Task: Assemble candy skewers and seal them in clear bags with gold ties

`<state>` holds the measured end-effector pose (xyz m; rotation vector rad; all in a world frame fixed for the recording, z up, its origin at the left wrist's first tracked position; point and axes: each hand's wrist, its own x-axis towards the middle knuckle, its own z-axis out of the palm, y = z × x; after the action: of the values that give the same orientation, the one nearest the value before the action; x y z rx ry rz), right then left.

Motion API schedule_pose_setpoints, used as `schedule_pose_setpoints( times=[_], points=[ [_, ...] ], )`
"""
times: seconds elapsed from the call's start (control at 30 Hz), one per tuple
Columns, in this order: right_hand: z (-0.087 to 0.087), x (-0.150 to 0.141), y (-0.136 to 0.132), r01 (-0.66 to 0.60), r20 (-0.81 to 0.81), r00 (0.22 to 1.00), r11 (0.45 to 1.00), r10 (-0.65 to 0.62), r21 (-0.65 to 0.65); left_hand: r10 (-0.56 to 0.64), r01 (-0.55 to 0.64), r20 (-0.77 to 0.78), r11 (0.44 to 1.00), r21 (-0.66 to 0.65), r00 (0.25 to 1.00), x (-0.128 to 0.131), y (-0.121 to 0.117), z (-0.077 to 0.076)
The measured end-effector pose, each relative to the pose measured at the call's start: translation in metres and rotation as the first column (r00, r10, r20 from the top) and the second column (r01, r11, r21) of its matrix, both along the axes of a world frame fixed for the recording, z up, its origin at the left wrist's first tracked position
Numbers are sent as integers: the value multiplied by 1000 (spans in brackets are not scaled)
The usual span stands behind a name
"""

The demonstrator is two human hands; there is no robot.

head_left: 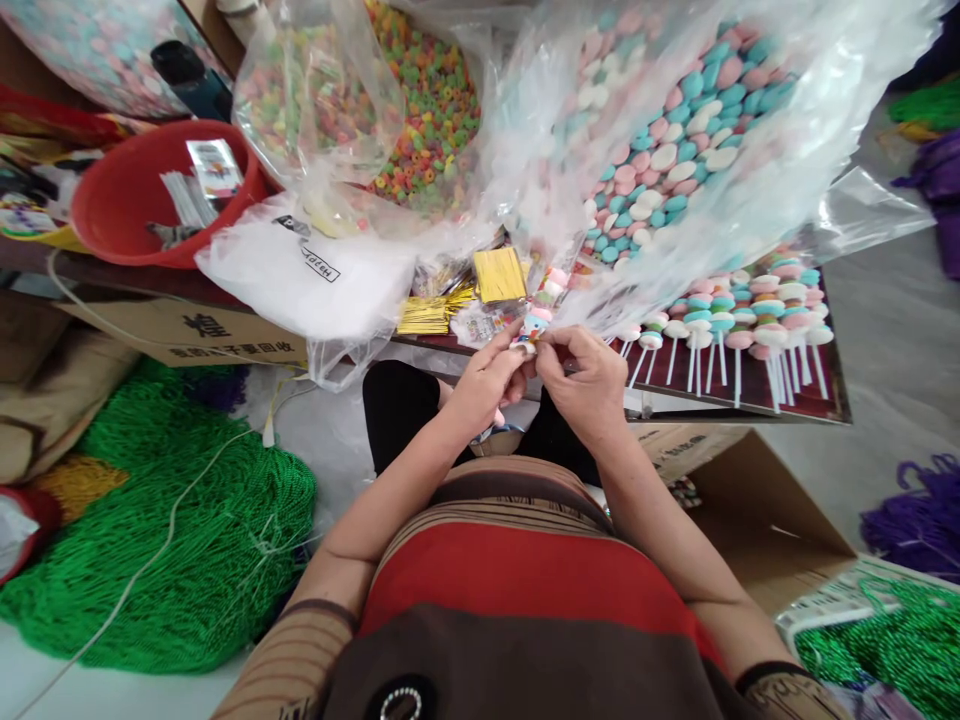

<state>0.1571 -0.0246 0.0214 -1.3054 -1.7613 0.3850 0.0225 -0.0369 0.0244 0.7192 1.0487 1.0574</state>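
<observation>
Pink, white and blue, the wrapped candy skewer [536,322] sits at the frame's centre, pinched between the fingers of the left hand [491,378]; the right hand's [583,375] fingertips close against its lower end.

The shirt [525,577] has 1 broad red band above dark brown. The left bead pile [172,520] is green, the basin [94,200] red, the candies [660,150] pink, white and blue, the sleeves [289,655] striped tan.
</observation>
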Motion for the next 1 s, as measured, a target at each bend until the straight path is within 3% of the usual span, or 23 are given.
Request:
schedule_pose_setpoints(
  times=[0.3,0.43,0.6,0.67,0.83,1.0],
  points=[
    [2,7,-5,-60,32,998,997,58,45,43,-43,17,999,8,999,6,-1,-15],
    [-5,10,-4,-83,45,996,996,82,36,82,-84,63,996,23,995,8,3,-14],
    [-23,5,-5,-33,-152,988,997,22,-68,112,-108,120,993,-36,986,9,7,-8],
    [-25,1,-6,14,-198,980,998,-24,-54,132,-127,90,990,-60,987,8,7,-9],
    [-16,-2,-3,8,-40,999,995,-4,104,185,-184,16,982,-41,983,7,5,-12],
    [-17,-2,5,-8,83,997,981,-8,193,182,-176,159,983,-49,970,4,3,-7]
  ],
)
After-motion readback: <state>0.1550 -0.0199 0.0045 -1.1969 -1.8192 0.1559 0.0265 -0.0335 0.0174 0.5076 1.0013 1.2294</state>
